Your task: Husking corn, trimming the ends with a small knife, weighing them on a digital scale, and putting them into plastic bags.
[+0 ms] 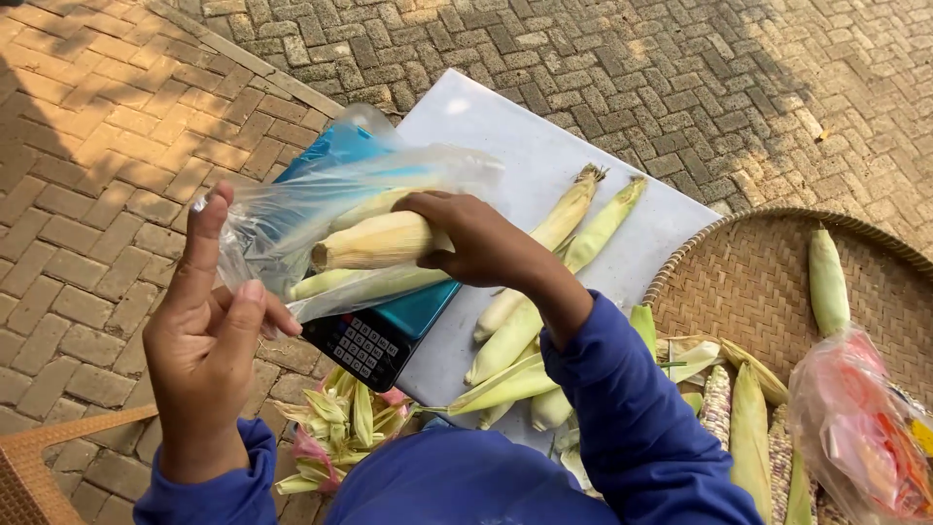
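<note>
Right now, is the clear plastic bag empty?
No, the clear plastic bag, held open by the left hand, has pale corn cobs inside, one gripped by the right hand.

left hand [209, 335] raised, fingers pinched, right hand [466, 233] curled in closed grip, forearm extended

A pale-husked corn cob [374, 240] lies sideways, half inside a clear plastic bag [292, 219] held open above a scale.

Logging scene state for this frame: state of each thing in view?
clear plastic bag: held open, corn inside
left hand: pinching bag edge
right hand: gripping a corn ear at bag mouth
scale: under the bag
white board: husked corn lying on it
woven tray: holds corn
</note>
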